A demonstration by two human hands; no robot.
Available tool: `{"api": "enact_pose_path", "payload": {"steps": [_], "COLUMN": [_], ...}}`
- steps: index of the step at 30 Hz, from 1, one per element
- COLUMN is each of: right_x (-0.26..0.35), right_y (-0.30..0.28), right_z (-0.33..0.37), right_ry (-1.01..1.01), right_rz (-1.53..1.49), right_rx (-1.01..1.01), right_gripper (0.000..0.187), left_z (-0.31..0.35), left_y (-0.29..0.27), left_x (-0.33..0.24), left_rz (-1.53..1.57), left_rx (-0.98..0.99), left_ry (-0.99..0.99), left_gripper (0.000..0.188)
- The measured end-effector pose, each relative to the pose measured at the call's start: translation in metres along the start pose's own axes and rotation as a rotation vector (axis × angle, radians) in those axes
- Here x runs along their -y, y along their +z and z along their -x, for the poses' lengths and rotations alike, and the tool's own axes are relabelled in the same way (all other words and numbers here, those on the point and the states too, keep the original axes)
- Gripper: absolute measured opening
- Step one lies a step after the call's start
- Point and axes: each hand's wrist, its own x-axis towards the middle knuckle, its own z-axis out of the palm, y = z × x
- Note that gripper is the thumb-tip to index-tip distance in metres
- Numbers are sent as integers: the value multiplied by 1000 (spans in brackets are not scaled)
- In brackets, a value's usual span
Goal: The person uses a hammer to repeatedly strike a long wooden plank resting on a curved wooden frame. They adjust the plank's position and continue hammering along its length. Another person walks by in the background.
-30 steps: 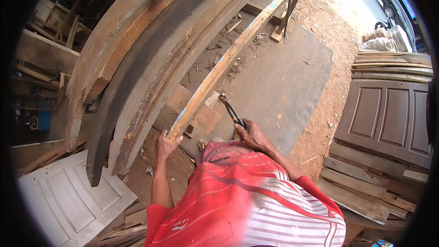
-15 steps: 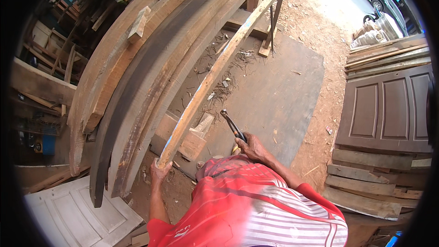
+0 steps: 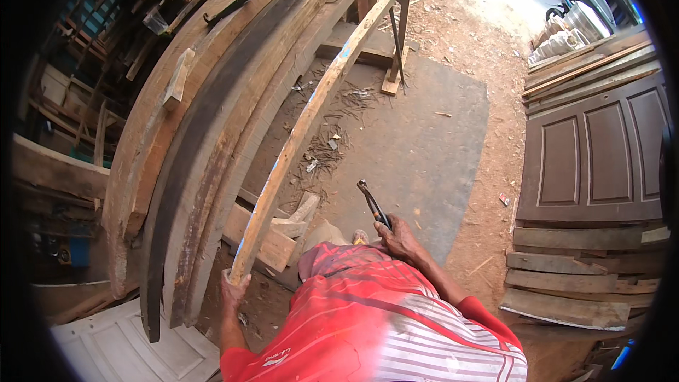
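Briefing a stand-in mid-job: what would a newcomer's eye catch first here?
Likely the long wooden strip, blue-marked, slanting up mid-view, its near end in the left grip. Left of it, thick curved timbers lie side by side; right of it, the right grip holds dark pincers.

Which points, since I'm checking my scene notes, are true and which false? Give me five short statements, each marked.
1. The left grip holds the near end of a long, narrow brown wooden beam. True.
2. The right grip holds a wooden-handled hammer. False: it holds dark metal pincers.
3. The pincers touch the beam. False: they are apart from it.
4. A brown, rectangular panelled door stands at the picture's right. True.
5. A white, rectangular panelled door lies at upper right. False: it lies at lower left.
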Motion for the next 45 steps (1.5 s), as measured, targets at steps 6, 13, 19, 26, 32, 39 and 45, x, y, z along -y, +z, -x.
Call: {"api": "enact_pose_path", "payload": {"steps": [6,13,19,26,32,39,45], "right_x": [1,22,74,99,203,234,213], "right_y": [-3,-18,-53,-80,-105,-106,-88], "right_z": [-11,-38,-84,-137,-191,-241,-273], "right_ry": [-6,9,-19,166,6,-210,31], "right_rz": [-17,38,60,-123,-203,-320,-270], "right_rx": [0,90,78,-66,14,-154,-108], "right_gripper": [44,45,43,41,41,31,32], "left_z": [7,-44,-124,-219,-298,-301,-293], "left_y": [-24,-26,17,54,100,125,136], "left_x": [-69,-211,-300,-363,-372,-399,-384], "left_rz": [-334,-543,-332,-244,-10,481,565], "left_rx": [128,247,206,333,677,1171,1093], "left_ry": [-256,-163,246,316,264,148,138], "left_gripper": [74,75,73,93,110,85,86]}}
